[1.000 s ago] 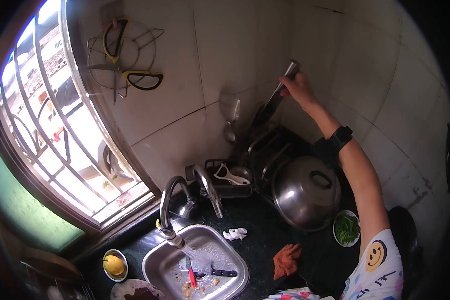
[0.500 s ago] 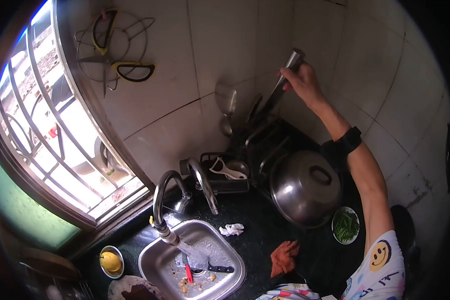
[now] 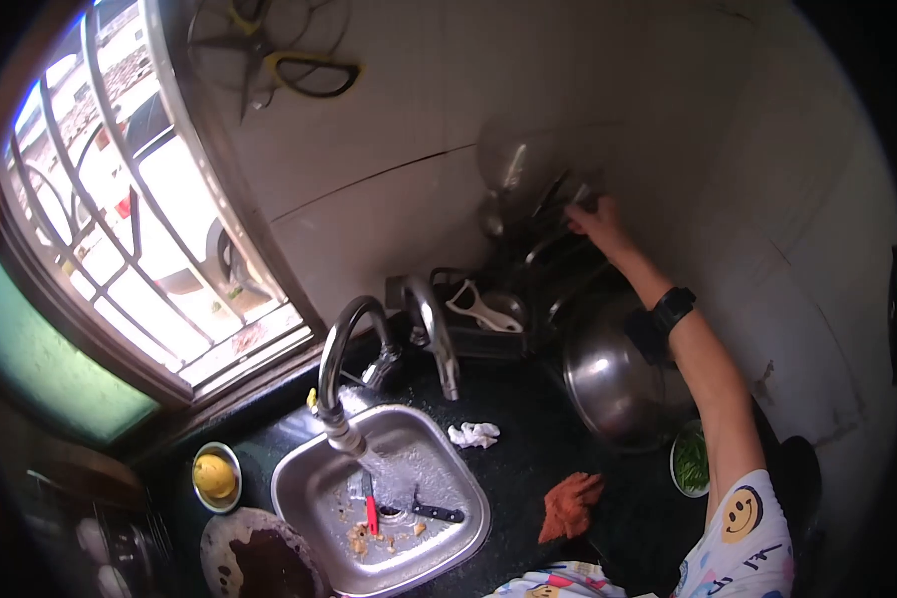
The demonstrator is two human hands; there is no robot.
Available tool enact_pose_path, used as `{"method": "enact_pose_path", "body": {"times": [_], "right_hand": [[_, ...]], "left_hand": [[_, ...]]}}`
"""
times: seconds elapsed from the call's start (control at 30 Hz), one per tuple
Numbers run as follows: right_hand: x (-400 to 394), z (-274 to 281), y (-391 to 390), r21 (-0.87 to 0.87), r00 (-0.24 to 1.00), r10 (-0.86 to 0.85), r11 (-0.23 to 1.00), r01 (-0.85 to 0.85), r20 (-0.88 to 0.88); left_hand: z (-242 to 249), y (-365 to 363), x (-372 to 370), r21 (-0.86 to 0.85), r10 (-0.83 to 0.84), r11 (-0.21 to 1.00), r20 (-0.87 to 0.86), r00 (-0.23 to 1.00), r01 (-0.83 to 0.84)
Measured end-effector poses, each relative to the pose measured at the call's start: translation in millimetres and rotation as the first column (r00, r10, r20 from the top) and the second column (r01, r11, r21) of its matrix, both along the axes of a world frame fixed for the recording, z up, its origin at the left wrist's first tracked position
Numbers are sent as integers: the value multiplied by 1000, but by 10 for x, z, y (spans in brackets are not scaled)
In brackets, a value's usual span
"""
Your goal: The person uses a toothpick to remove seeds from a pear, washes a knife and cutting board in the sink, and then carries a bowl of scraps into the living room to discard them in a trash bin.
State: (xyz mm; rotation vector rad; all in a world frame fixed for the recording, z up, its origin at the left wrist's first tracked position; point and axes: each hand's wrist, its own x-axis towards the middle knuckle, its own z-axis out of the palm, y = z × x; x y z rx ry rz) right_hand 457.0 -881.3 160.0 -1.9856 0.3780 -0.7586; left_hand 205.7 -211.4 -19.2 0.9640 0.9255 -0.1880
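Observation:
My right hand (image 3: 600,225), with a black band on its wrist, reaches to the back corner. Its fingers are closed round the steel handle (image 3: 582,195) of a knife, which stands upright among the dark rack's (image 3: 553,244) utensils; its blade is hidden. Just left of it are another dark handle (image 3: 550,193) and a shiny ladle or spatula (image 3: 514,167). Below my forearm sits a large steel lid or wok cover (image 3: 613,384), partly covered by the arm. My left hand is out of sight.
Water runs from the tap (image 3: 341,399) into the steel sink (image 3: 287,478), where a red-handled tool (image 3: 372,513) and a black-handled knife (image 3: 439,512) lie. An orange cloth (image 3: 571,506), a bowl of greens (image 3: 690,460) and a bowl with a yellow fruit (image 3: 215,476) stand around it.
My right hand has moved down with the knife, which now sits lower in the rack. The view has shifted, so the wall scissors appear higher.

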Motion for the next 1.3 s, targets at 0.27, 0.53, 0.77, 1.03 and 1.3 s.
{"method": "enact_pose_path", "body": {"times": [0.27, 0.53, 0.77, 1.03, 1.3], "right_hand": [[279, -642, -477, -58, 998, -39, 998, 37, -43], [256, -323, -229, -259, 923, -110, 966, 12, -368], [-686, -584, 784, -109, 962, -163, 976, 190, 221], [-1556, -1437, 3176, 19, 617, 571, 742, -670, -541], [-1581, -2109, 3658, -52, 397, 551, 538, -842, -734]], "left_hand": [[85, 358, -188, 147, 193, 969, 45, 980, -198], [210, 105, 40, 182, 45, 981, 102, 994, -63], [-143, -518, 748, 50, -174, 984, 83, 981, 171], [-1426, -1089, 1577, 767, -694, 157, -363, 622, 622], [-1644, -1212, 1763, 783, -586, -84, -539, 605, 617]]}}
